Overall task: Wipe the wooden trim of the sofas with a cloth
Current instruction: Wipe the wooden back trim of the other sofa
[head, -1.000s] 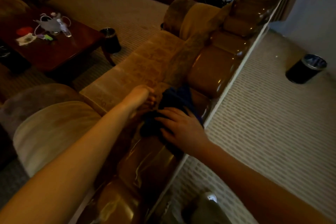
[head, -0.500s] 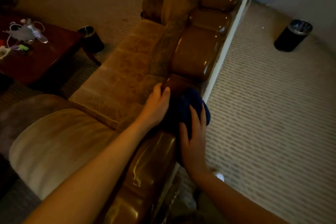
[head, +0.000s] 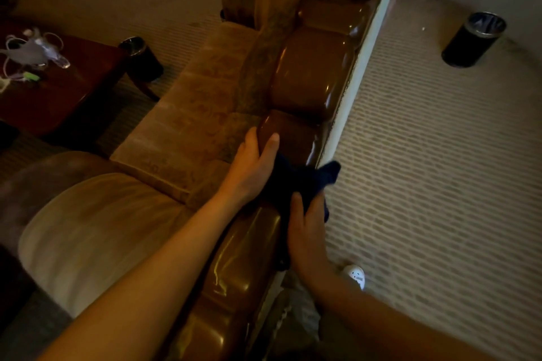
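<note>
left hand (head: 254,167): fingers straight, resting on glossy wooden trim (head: 311,73)
right hand (head: 306,239): fingers curled, gripping dark blue cloth (head: 296,182)

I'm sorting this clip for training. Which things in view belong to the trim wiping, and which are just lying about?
Part of the job:
- dark blue cloth, held by the right hand
- glossy wooden trim along the sofa back
- left hand, resting on the trim

Lying about:
- coffee table with cables and small items
- bin by the table
- bin on the carpet
</note>
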